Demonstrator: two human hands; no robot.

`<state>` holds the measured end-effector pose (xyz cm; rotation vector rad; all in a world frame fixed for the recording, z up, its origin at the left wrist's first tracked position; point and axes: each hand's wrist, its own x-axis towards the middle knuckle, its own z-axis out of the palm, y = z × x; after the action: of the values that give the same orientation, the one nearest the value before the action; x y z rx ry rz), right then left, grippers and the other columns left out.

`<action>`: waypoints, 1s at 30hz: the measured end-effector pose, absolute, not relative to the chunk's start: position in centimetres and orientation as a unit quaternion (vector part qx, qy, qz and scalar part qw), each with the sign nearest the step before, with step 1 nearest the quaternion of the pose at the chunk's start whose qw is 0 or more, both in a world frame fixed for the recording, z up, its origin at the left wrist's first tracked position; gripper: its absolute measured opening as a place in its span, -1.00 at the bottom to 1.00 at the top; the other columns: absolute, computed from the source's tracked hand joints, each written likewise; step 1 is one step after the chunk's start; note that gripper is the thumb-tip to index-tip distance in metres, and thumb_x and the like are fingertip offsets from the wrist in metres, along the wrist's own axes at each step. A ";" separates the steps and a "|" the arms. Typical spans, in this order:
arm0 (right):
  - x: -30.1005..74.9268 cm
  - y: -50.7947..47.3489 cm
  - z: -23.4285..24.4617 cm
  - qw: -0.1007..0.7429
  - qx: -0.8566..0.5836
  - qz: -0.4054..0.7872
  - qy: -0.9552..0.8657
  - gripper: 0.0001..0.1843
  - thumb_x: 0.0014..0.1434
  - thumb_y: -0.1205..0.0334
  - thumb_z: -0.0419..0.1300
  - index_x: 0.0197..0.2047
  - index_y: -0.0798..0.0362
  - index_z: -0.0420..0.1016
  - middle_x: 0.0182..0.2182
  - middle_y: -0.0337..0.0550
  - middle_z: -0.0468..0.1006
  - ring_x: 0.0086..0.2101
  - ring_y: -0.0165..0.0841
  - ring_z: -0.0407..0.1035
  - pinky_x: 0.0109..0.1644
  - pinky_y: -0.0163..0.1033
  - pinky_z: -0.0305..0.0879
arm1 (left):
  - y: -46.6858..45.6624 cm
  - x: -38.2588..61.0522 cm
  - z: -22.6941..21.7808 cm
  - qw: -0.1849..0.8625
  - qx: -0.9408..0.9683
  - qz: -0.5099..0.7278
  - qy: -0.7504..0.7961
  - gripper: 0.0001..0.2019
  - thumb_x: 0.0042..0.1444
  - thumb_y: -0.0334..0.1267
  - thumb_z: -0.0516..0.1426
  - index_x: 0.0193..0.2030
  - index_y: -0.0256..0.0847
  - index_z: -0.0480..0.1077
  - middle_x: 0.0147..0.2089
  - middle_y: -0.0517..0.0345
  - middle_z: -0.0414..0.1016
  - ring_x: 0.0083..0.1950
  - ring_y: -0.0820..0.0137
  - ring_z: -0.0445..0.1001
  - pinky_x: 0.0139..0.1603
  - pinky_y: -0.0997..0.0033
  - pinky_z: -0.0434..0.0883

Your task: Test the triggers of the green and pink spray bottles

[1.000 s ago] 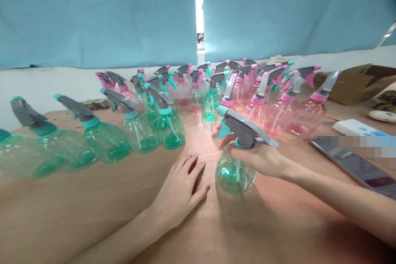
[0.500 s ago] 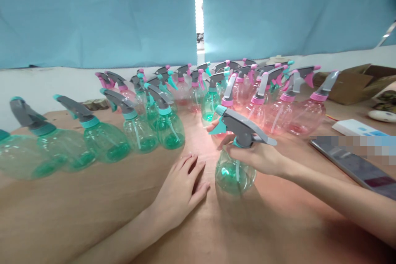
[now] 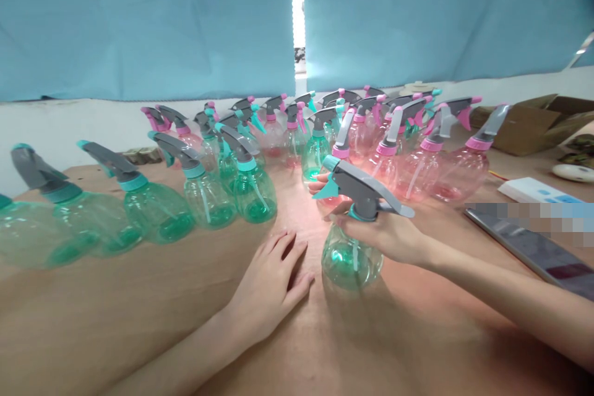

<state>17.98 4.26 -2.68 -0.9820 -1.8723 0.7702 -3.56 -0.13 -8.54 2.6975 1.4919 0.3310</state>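
A clear green spray bottle (image 3: pixel 351 265) with a grey and teal trigger head stands upright on the table in front of me. My right hand (image 3: pixel 394 236) grips it round the neck, thumb at the near side. The other fingers reach behind the bottle and are partly hidden; their tips show beyond the teal trigger (image 3: pixel 327 187). To its left, my left hand (image 3: pixel 271 278) lies palm down on the wooden tabletop (image 3: pixel 185 322), fingers loosely spread and holding nothing. The nearest bottle beyond it is another green spray bottle (image 3: pixel 255 195).
More green spray bottles (image 3: pixel 158 210) form a row at the left. Several pink ones (image 3: pixel 464 174) stand at the right, with mixed colours behind. A phone (image 3: pixel 524 247), a white box-shaped item (image 3: pixel 533 190) and a cardboard box (image 3: pixel 524 127) lie at the right.
Very little differs. The fingertips of my right hand behind the trigger show slightly more stretched out; the bottle and my left hand stay in place.
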 end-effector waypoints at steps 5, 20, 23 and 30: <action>18.0 4.2 -2.5 0.433 -0.393 0.311 -0.750 -0.98 -0.01 0.26 0.11 -0.42 -0.02 0.35 -0.52 -0.28 0.32 -0.47 -0.39 0.22 -0.43 -0.26 0.29 | -0.1 -3.4 -8.5 0.020 0.869 0.101 0.484 -0.53 0.31 -0.09 0.03 0.27 -0.28 0.27 0.31 -0.16 0.28 0.34 0.03 0.20 0.27 -0.06 0.26; 18.0 4.2 -2.3 0.413 -0.388 0.292 -0.770 -0.83 0.02 0.25 0.11 -0.31 -0.05 0.49 -0.51 -0.25 0.44 -0.44 -0.32 0.34 -0.30 -0.15 0.38 | -0.1 -3.5 -8.7 0.025 0.868 0.109 0.484 -0.54 0.31 -0.09 0.03 0.27 -0.26 0.27 0.32 -0.15 0.28 0.34 0.02 0.19 0.27 -0.07 0.25; 18.0 4.3 -2.3 0.413 -0.391 0.294 -0.768 -0.71 0.02 0.25 0.12 -0.16 -0.05 0.53 -0.47 -0.25 0.50 -0.44 -0.32 0.36 -0.27 -0.15 0.40 | -0.1 -3.5 -8.6 0.029 0.866 0.114 0.485 -0.54 0.30 -0.09 0.04 0.27 -0.24 0.27 0.31 -0.13 0.29 0.34 0.04 0.20 0.28 -0.05 0.25; 18.0 4.1 -2.1 0.397 -0.352 0.345 -0.774 -0.56 0.10 0.31 0.11 0.07 -0.07 0.46 -0.40 -0.23 0.58 -0.33 -0.27 0.47 -0.16 -0.12 0.43 | -0.2 -3.5 -8.5 0.029 0.869 0.121 0.480 -0.56 0.30 -0.11 0.04 0.26 -0.24 0.26 0.29 -0.14 0.30 0.33 0.03 0.20 0.27 -0.06 0.26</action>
<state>18.04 4.15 -2.08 -0.8913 -1.9611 0.8738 -3.49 -0.15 -8.47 2.6793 1.4804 0.3723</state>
